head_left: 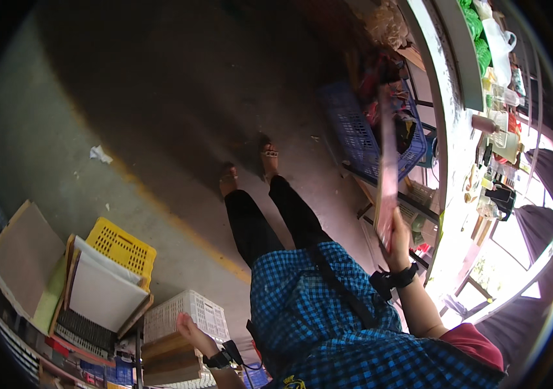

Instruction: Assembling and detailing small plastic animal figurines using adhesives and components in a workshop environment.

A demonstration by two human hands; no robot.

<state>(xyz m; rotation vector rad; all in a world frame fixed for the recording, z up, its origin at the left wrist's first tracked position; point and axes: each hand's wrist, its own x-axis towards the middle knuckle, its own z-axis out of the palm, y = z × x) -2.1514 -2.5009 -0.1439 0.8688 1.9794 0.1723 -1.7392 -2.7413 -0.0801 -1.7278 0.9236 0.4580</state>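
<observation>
My right hand (398, 245) grips the lower end of a long, narrow, flat board (388, 168), pinkish-brown and smeared by motion at its far part. The board points away from me and passes over a blue plastic basket (352, 123) holding dark and red items I cannot make out. My left hand (195, 334) is low at my left side, beside a white plastic crate (202, 308). Its fingers are loosely apart and nothing shows in them. Both wrists wear black bands.
A bright white counter edge (452, 162) runs along my right, with containers and bags beyond it. At the left stand a yellow crate (121, 249) and a box with white sheets (104, 292). A crumpled white scrap (100, 154) lies on the concrete floor (179, 129).
</observation>
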